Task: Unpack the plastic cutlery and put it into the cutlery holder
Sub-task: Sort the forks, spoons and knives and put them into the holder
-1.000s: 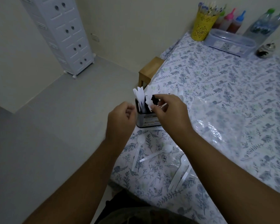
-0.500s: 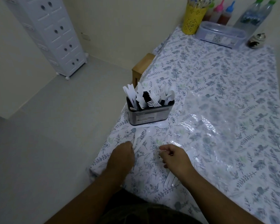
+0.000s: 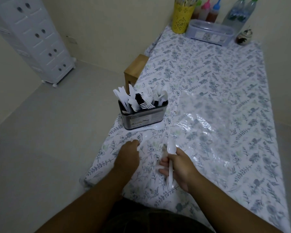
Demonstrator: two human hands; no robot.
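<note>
Right hand [image 3: 178, 167] low over the near edge of the floral plastic tablecloth [image 3: 217, 98], fingers curled round the handle of a white plastic spoon [image 3: 171, 158], bowl poking up past the knuckles toward the holder. Left hand [image 3: 128, 155] just beside it, knuckles up, fingertips bent down onto another pale spoon [image 3: 145, 137] lying flat; grip on it unclear. Beyond both hands, near but apart: dark rectangular cutlery holder [image 3: 144, 117], upright, packed with white plastic knives, forks and spoons [image 3: 141, 100].
</note>
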